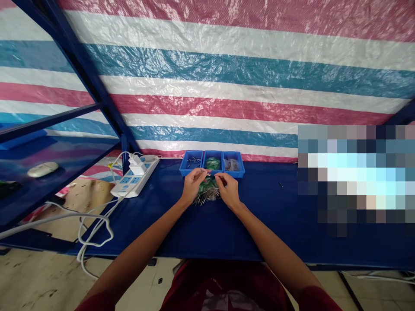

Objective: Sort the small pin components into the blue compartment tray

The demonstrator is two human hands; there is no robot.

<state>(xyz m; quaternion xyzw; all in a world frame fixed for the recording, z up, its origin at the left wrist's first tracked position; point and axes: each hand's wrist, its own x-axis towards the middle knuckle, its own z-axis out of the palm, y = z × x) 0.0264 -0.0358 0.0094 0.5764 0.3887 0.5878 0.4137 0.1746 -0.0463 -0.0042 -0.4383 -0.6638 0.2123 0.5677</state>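
My left hand is closed, with thumb and fingertips pinched on a small thin piece too fine to name. Close beside it, my right hand also has its fingertips pinched together; what is in them, if anything, is too small to make out. Beneath and between both hands lies a pile of thin metal rod-like pieces with green material, partly covered by the hands. Just beyond stands a blue three-compartment tray. Its left section has a few thin dark pieces, the middle one green packets, the right one see-through packets.
A white power strip with a plugged-in adapter sits left on the blue table, its cables hanging over the front edge. A small dark piece lies to the right. A white mouse rests on the left shelf. The far right is pixelated.
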